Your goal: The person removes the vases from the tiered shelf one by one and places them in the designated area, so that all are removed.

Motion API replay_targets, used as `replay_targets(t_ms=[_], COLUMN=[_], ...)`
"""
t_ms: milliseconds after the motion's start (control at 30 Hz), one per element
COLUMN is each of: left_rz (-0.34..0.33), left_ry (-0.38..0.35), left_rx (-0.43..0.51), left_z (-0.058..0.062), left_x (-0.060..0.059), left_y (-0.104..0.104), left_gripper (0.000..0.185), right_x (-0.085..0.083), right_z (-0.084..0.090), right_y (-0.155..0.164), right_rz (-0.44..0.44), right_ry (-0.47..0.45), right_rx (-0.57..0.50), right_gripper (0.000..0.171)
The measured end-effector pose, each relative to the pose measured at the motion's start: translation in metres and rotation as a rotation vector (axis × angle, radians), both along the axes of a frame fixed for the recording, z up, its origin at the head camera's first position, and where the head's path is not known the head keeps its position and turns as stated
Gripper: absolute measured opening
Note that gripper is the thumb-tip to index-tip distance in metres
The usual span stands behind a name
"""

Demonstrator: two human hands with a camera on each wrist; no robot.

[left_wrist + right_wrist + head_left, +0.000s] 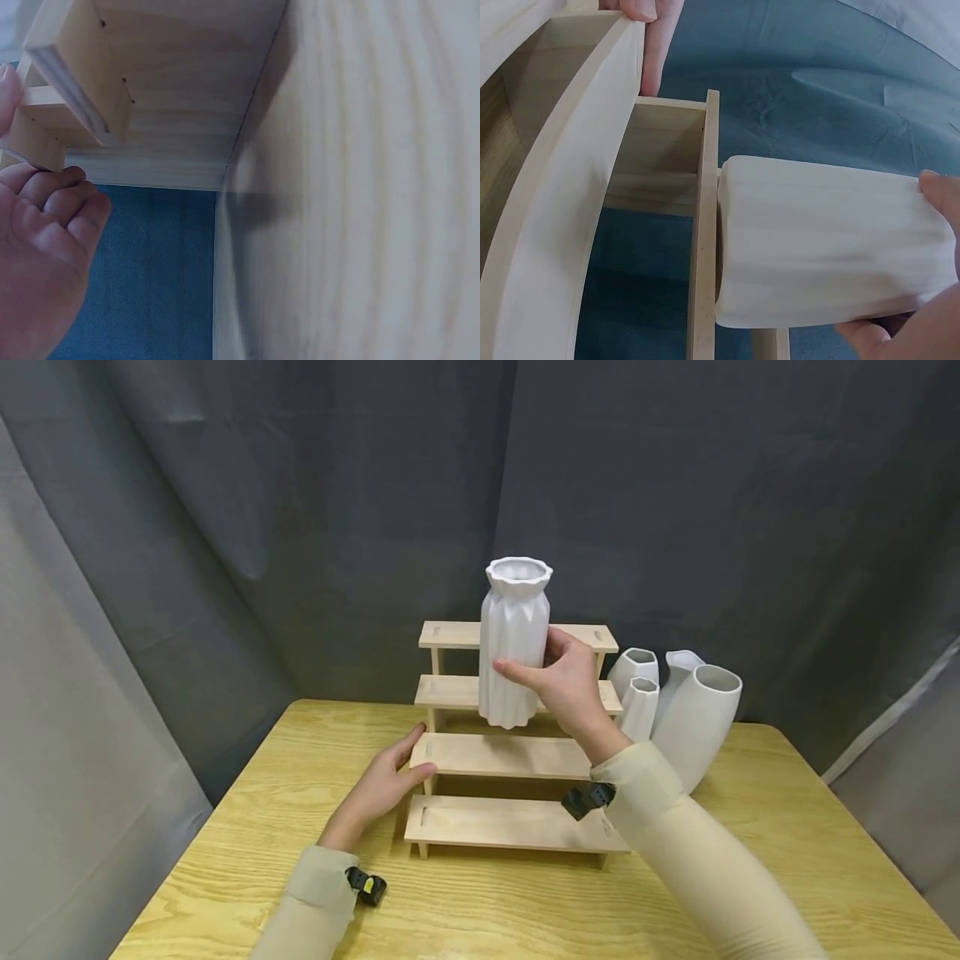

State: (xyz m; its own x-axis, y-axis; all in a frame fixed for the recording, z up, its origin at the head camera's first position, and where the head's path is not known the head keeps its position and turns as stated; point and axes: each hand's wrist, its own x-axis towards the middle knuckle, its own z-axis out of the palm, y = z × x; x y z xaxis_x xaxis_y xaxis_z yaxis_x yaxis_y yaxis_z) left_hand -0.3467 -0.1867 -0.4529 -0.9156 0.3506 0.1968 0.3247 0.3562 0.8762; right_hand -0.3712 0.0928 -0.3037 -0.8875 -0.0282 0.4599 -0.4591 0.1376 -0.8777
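My right hand (558,681) grips a tall white fluted vase (513,639), upright, its base at the third step of a wooden stepped stand (510,756); whether it touches the step I cannot tell. In the right wrist view the vase (825,244) lies across the frame with my fingertips (934,184) on it. My left hand (390,781) rests with thumb and fingers on the left end of the second step. The left wrist view shows that hand's curled fingers (56,202) by the stand's side (82,90).
Several white vases (693,718) cluster right of the stand, the largest leaning. A light wooden table (240,827) carries everything. Dark grey curtain (300,510) hangs behind and at both sides. Small black clips sit at both cuffs.
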Motion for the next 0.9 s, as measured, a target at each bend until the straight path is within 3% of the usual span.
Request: replay_targets(t_ms=[200, 333, 433, 633, 900], left_rz=[0.002, 0.003, -0.001, 0.006, 0.021], left_ry=[-0.012, -0.009, -0.015, 0.013, 0.044], left_rx=[-0.005, -0.005, -0.009, -0.008, 0.000], left_z=[0.028, 0.030, 0.026, 0.002, -0.004], left_x=[0.018, 0.020, 0.016, -0.001, -0.005], left_y=[0.004, 0.005, 0.004, -0.001, -0.003], left_gripper=[0.072, 0.072, 0.072, 0.073, 0.076], right_x=[0.003, 0.007, 0.011, 0.017, 0.026], right_z=[0.000, 0.000, 0.001, 0.002, 0.003], right_y=[-0.001, 0.000, 0.000, 0.001, 0.003], right_rz=[0.014, 0.019, 0.019, 0.032, 0.054], right_ry=[-0.024, -0.023, -0.011, 0.006, -0.020], right_rx=[-0.013, -0.009, -0.002, 0.004, -0.001], right_gripper=[0.067, 0.067, 0.066, 0.062, 0.063])
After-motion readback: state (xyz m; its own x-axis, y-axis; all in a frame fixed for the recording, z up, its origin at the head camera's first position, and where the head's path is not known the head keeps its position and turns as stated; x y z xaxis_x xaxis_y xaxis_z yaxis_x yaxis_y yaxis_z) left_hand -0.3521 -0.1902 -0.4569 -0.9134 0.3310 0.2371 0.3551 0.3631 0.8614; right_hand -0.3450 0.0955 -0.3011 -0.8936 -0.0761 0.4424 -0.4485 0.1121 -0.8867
